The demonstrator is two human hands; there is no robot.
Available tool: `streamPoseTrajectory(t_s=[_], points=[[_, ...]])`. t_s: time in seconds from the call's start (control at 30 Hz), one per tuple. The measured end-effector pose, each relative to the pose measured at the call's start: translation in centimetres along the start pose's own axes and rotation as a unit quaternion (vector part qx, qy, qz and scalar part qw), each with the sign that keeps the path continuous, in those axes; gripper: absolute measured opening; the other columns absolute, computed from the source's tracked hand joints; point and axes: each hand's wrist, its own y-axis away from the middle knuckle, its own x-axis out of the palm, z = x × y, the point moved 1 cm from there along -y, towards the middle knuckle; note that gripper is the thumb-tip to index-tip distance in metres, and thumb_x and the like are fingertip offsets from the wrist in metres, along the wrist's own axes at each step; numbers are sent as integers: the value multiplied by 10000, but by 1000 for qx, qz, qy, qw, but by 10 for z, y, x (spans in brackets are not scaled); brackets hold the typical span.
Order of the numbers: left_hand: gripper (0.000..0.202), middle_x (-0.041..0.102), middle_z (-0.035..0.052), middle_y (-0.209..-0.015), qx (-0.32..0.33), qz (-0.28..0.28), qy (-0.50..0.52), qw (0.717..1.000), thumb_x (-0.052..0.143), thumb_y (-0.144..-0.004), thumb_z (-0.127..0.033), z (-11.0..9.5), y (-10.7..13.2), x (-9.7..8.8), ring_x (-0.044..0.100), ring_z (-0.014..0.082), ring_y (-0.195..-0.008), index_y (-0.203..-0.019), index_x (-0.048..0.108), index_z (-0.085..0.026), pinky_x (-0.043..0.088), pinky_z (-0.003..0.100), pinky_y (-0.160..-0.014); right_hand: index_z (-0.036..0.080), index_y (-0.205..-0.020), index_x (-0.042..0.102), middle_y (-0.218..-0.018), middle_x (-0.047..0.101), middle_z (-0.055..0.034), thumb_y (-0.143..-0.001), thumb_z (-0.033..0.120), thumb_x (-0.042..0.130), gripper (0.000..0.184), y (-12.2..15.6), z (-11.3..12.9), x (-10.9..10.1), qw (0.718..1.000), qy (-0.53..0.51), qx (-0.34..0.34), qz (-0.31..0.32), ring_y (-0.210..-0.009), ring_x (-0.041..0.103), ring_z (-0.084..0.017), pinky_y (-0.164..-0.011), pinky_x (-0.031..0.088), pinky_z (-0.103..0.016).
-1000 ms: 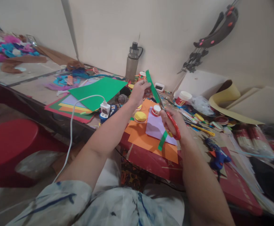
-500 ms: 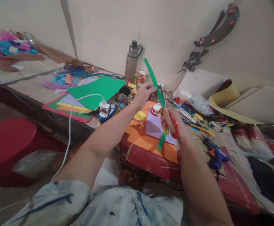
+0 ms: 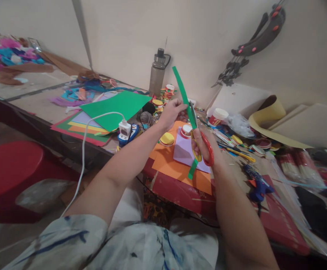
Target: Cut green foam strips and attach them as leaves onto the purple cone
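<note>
Above a cluttered bench (image 3: pixel 39 102), we hold a long green strip (image 3: pixel 182 89) nearly upright, the fingers of our left hand (image 3: pixel 169 114) pinching its edge. Our right hand (image 3: pixel 204 142) grips red-and-yellow scissors (image 3: pixel 209 150), blades raised just beside the strip; we cannot tell whether they touch it. Below lie a purple sheet (image 3: pixel 182 150) and orange paper (image 3: pixel 165 164), with a white-and-red tub (image 3: pixel 186 131) at the purple sheet's far end.

I see a narrow green strip (image 3: pixel 183 90), slightly bent, raised, top leaning to 11 o'clock. Scissors (image 3: pixel 209 147) at its lower end: red and yellow handles, metal blades toward 11; can't tell if they straddle it.
</note>
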Motion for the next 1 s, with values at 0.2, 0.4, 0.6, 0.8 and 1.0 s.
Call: streamPoseTrajectory(t_s=[0.2, 0.4, 0.6, 0.8, 1.0], points=[[330, 576, -81, -583, -3, -4, -5, 1000, 747, -920, -258, -1, 1, 0, 604, 58, -505, -801, 445, -200, 478, 167, -532, 212, -850, 540, -558, 497, 44, -755, 991, 521, 785, 0, -3, 0, 1000, -3, 0, -12, -394, 448, -78, -342, 385, -212], [338, 562, -91, -571, -3, 0, 5, 1000, 743, -928, -250, -1, 0, -1, 583, 49, -485, -796, 435, -204, 477, 164, -533, 212, -828, 552, -536, 506, 37, -840, 888, 568, 677, 1, -2, -1, 1000, 3, -2, -19, -367, 432, -80, -320, 372, -221], [330, 594, -83, -584, -11, 2, 1, 1000, 732, -923, -231, -3, 1, 0, 601, 51, -497, -800, 427, -206, 472, 160, -532, 235, -767, 521, -501, 493, 34, -838, 846, 616, 623, 0, 1, -2, 1000, 7, 6, -27, -344, 423, -85, -308, 365, -229], [292, 611, -65, -591, -15, -3, 13, 1000, 710, -926, -254, -6, -1, -3, 598, 61, -485, -794, 455, -203, 437, 176, -492, 224, -766, 530, -512, 506, 35, -840, 855, 599, 639, 1, 1, -2, 999, 34, 11, -22, -351, 440, -87, -326, 373, -223], [336, 567, -77, -554, -1, -33, 19, 999, 753, -917, -244, -7, -6, -8, 585, 56, -469, -790, 444, -207, 394, 164, -479, 229, -819, 527, -544, 501, 49, -841, 913, 511, 685, 0, -3, 0, 999, 46, 8, -5, -378, 455, -91, -355, 377, -222]])
